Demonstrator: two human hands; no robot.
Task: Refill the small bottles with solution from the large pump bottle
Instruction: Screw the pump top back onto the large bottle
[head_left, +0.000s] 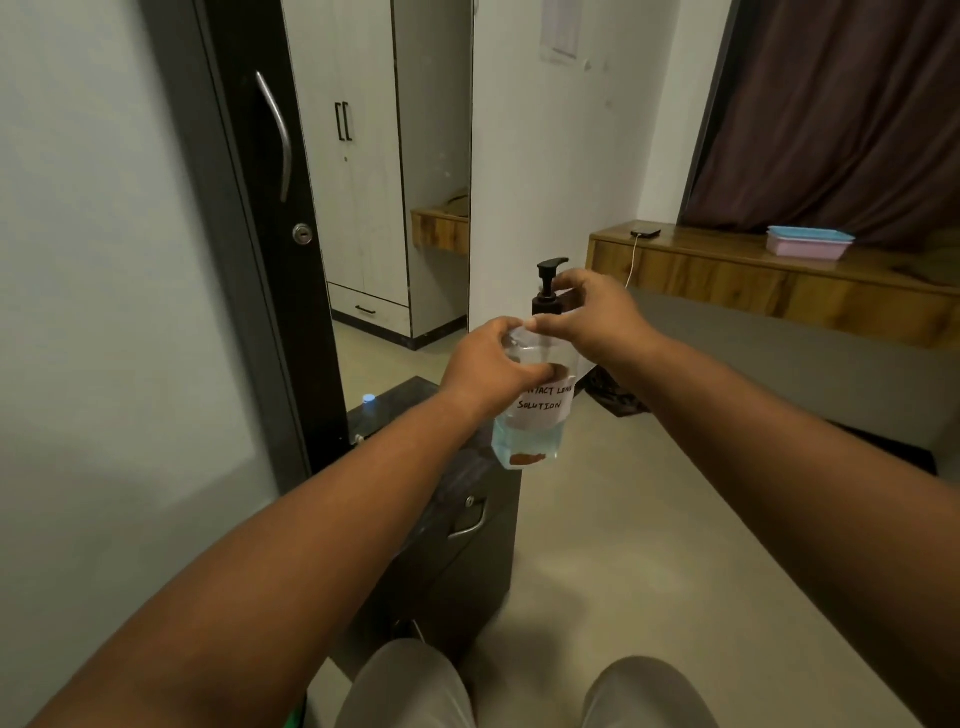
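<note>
I hold the large clear pump bottle (535, 421) up in the air in front of me. It carries a white handwritten label reading "contact lens solution" and has pale blue liquid in its lower part. My left hand (488, 364) grips its upper body from the left. My right hand (597, 317) is curled around the black pump collar (546, 302) at the neck, with the pump head sticking up above my fingers. One small bottle with a pale blue cap (369, 400) stands on the dark cabinet at lower left.
A low dark cabinet (457, 519) with a drawer handle stands right below my hands. A tall mirror and a dark door frame are on the left. At right a wooden shelf (779, 280) holds a phone on a cable and stacked blue and pink trays (809, 242).
</note>
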